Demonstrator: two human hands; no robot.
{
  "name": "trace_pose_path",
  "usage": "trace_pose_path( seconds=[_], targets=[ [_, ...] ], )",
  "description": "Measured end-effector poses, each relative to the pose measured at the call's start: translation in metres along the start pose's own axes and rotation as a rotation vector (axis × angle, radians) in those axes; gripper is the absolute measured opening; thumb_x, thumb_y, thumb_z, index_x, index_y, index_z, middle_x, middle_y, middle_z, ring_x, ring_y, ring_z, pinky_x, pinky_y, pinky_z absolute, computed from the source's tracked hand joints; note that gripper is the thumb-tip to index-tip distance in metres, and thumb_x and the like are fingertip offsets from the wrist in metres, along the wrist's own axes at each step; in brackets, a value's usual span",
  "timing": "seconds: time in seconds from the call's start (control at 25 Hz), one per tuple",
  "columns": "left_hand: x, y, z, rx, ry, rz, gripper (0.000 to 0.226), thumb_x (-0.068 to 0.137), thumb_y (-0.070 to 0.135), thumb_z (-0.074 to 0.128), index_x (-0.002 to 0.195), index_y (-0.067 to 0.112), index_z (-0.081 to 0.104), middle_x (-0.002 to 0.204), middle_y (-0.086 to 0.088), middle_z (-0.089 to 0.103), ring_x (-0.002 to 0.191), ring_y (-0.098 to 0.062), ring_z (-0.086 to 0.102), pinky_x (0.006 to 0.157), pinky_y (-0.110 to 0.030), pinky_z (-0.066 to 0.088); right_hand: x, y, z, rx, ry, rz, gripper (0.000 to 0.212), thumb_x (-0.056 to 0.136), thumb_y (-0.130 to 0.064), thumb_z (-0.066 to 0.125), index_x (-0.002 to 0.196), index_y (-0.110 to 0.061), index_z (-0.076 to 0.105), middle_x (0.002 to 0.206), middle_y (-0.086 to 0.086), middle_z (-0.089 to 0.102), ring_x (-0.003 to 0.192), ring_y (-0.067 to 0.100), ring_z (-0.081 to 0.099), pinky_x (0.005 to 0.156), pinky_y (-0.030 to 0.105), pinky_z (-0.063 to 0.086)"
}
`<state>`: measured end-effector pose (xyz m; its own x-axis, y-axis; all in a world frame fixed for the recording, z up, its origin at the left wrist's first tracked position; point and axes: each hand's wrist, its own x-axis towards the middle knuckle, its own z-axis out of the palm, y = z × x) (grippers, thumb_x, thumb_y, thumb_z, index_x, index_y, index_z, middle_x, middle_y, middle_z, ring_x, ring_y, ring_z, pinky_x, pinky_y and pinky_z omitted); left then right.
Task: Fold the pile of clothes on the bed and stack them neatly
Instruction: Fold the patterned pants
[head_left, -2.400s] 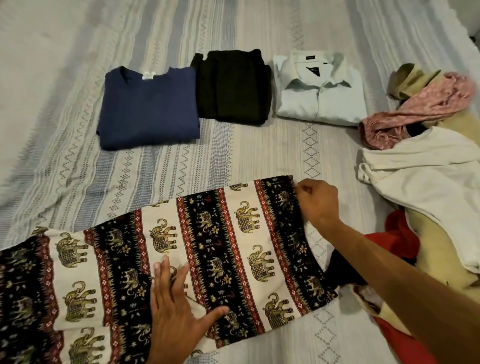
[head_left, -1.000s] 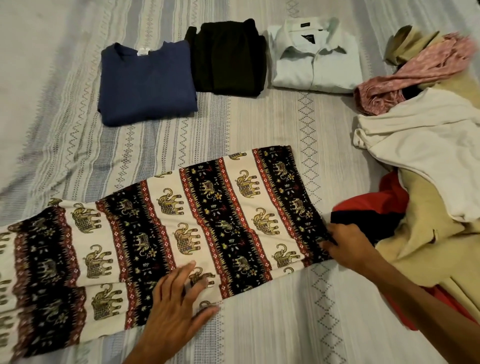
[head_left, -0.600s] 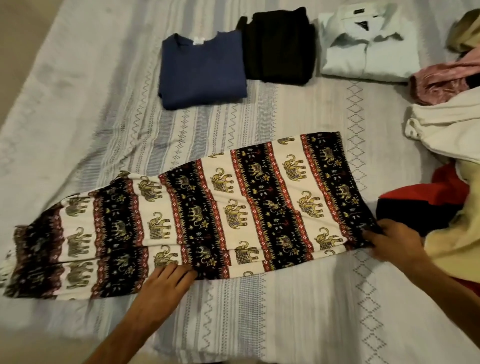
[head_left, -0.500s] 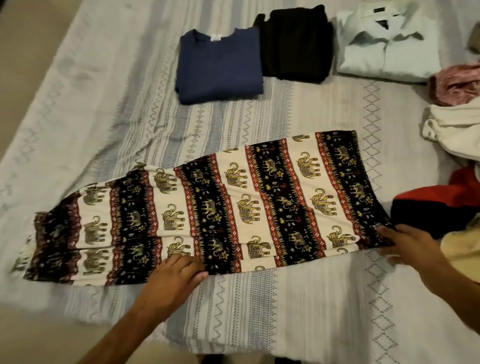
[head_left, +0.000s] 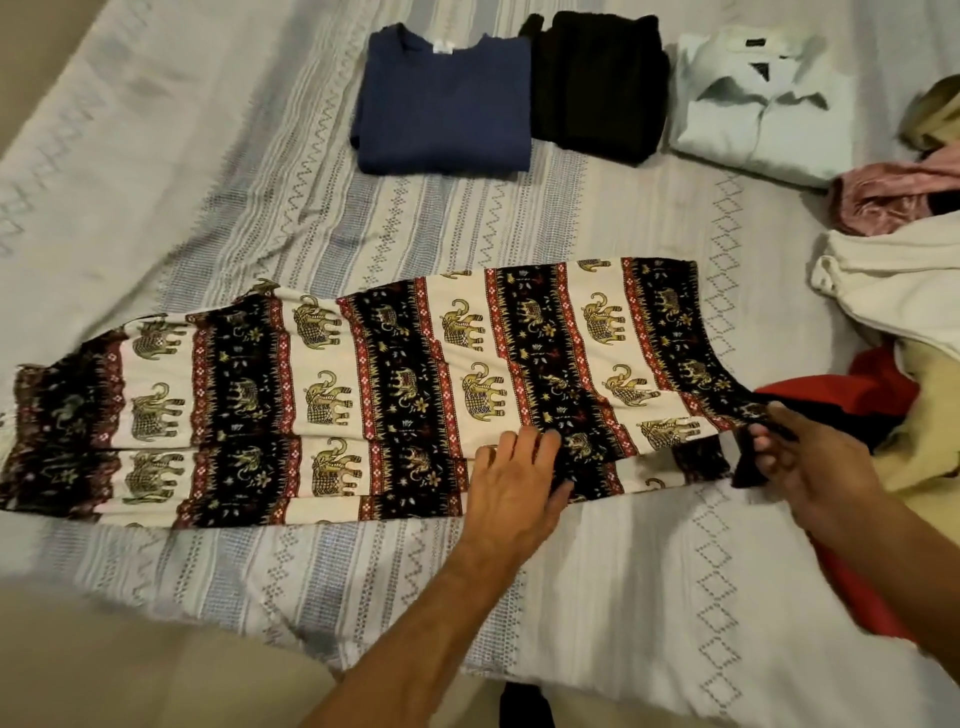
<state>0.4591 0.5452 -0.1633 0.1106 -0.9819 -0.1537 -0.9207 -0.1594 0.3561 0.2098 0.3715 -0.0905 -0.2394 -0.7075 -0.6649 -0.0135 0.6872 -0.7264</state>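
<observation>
The elephant-print trousers (head_left: 395, 384) lie stretched out flat across the middle of the bed (head_left: 218, 218), running from its left edge toward the right, folded lengthwise. The left hand (head_left: 511, 491) rests on their near edge, fingers straight and spread, pressing the cloth down. The right hand (head_left: 810, 467) grasps the trousers' right end, fingers and thumb curled round a dark bunch of fabric lifted slightly off the cover. Along the far side sit three folded pieces in a row: a navy top (head_left: 441, 104), a black garment (head_left: 597, 78) touching it, and a pale collared shirt (head_left: 758, 109) just beside that. At the right edge lies the unfolded pile (head_left: 904, 291): a pink piece, a white one, red and cream cloth beneath, close behind the right hand
</observation>
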Motion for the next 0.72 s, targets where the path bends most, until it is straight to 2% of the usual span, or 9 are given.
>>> trace_pose_path(
  seconds=[0.08, 0.16, 0.24, 0.28, 0.36, 0.44, 0.56, 0.68, 0.72],
  targets=[
    [0.012, 0.007, -0.004, 0.032, -0.034, -0.047, 0.049, 0.089, 0.023, 0.076, 0.132, 0.02, 0.054, 0.122, -0.003, 0.06, 0.107, -0.024, 0.062, 0.087, -0.045, 0.053, 0.001, -0.004, -0.005, 0.021, -0.026, 0.003, 0.011, 0.103, -0.014, 0.06, 0.093, -0.01, 0.064, 0.055, 0.001, 0.067, 0.042, 0.006, 0.058, 0.041, 0.017, 0.046],
    [0.013, -0.006, -0.004, 0.067, -0.034, -0.038, 0.056, 0.093, 0.003, 0.067, 0.143, 0.017, 0.045, 0.135, -0.006, 0.053, 0.122, -0.025, 0.056, 0.103, -0.048, 0.049, 0.006, -0.001, -0.01, -0.002, -0.054, -0.016, 0.011, 0.103, -0.015, 0.061, 0.093, -0.011, 0.065, 0.056, -0.001, 0.067, 0.043, 0.006, 0.059, 0.042, 0.016, 0.047],
    [0.001, -0.035, -0.01, 0.114, -0.077, -0.007, 0.057, 0.098, 0.002, 0.06, 0.149, 0.016, 0.038, 0.143, -0.007, 0.048, 0.132, -0.025, 0.048, 0.116, -0.048, 0.039, 0.008, 0.006, -0.017, -0.064, -0.094, -0.028, 0.012, 0.103, -0.019, 0.062, 0.094, -0.012, 0.065, 0.058, -0.002, 0.068, 0.046, 0.006, 0.062, 0.043, 0.017, 0.05],
    [-0.008, -0.052, -0.014, 0.16, -0.069, 0.021, 0.059, 0.096, 0.004, 0.066, 0.148, 0.015, 0.041, 0.142, -0.007, 0.05, 0.131, -0.024, 0.05, 0.116, -0.047, 0.04, 0.01, 0.012, -0.02, -0.118, -0.101, -0.03, 0.013, 0.103, -0.022, 0.062, 0.095, -0.013, 0.065, 0.061, -0.001, 0.07, 0.048, 0.007, 0.064, 0.044, 0.018, 0.052],
    [-0.028, -0.093, -0.021, 0.22, -0.056, 0.004, 0.066, 0.082, 0.007, 0.083, 0.14, 0.015, 0.053, 0.132, -0.007, 0.059, 0.122, -0.025, 0.059, 0.108, -0.048, 0.048, 0.013, 0.028, -0.026, -0.204, -0.114, -0.017, 0.016, 0.103, -0.026, 0.063, 0.099, -0.011, 0.066, 0.072, 0.004, 0.075, 0.057, 0.013, 0.072, 0.05, 0.023, 0.059],
    [-0.046, -0.13, -0.029, 0.215, -0.085, -0.053, 0.064, 0.08, 0.008, 0.085, 0.136, 0.015, 0.056, 0.128, -0.007, 0.063, 0.117, -0.024, 0.062, 0.105, -0.047, 0.051, 0.018, 0.04, -0.031, -0.231, -0.146, -0.001, 0.022, 0.099, -0.032, 0.068, 0.105, -0.01, 0.065, 0.085, 0.01, 0.078, 0.069, 0.02, 0.078, 0.056, 0.027, 0.063],
    [-0.069, -0.176, -0.039, 0.282, -0.067, 0.003, 0.065, 0.062, 0.004, 0.096, 0.119, 0.009, 0.066, 0.106, -0.01, 0.069, 0.094, -0.026, 0.069, 0.082, -0.047, 0.062, 0.019, 0.048, -0.029, -0.3, -0.181, -0.028, 0.052, 0.067, -0.053, 0.088, 0.098, -0.018, 0.065, 0.09, 0.004, 0.078, 0.078, 0.023, 0.078, 0.061, 0.03, 0.065],
    [-0.091, -0.206, -0.045, 0.296, 0.011, 0.117, 0.055, 0.063, 0.0, 0.095, 0.112, 0.006, 0.07, 0.098, -0.01, 0.07, 0.085, -0.027, 0.067, 0.072, -0.042, 0.061, 0.021, 0.058, -0.021, -0.488, -0.115, -0.162, 0.03, 0.089, -0.037, 0.079, 0.11, -0.017, 0.072, 0.101, 0.006, 0.075, 0.098, 0.03, 0.073, 0.071, 0.036, 0.061],
    [-0.098, -0.209, -0.048, 0.268, 0.026, 0.157, 0.05, 0.066, 0.0, 0.093, 0.11, 0.006, 0.071, 0.097, -0.009, 0.071, 0.083, -0.026, 0.067, 0.071, -0.04, 0.06, 0.023, 0.061, -0.02, -0.634, -0.078, -0.242, 0.035, 0.092, -0.039, 0.077, 0.117, -0.015, 0.073, 0.101, 0.009, 0.074, 0.1, 0.034, 0.07, 0.078, 0.039, 0.057]
  ],
)
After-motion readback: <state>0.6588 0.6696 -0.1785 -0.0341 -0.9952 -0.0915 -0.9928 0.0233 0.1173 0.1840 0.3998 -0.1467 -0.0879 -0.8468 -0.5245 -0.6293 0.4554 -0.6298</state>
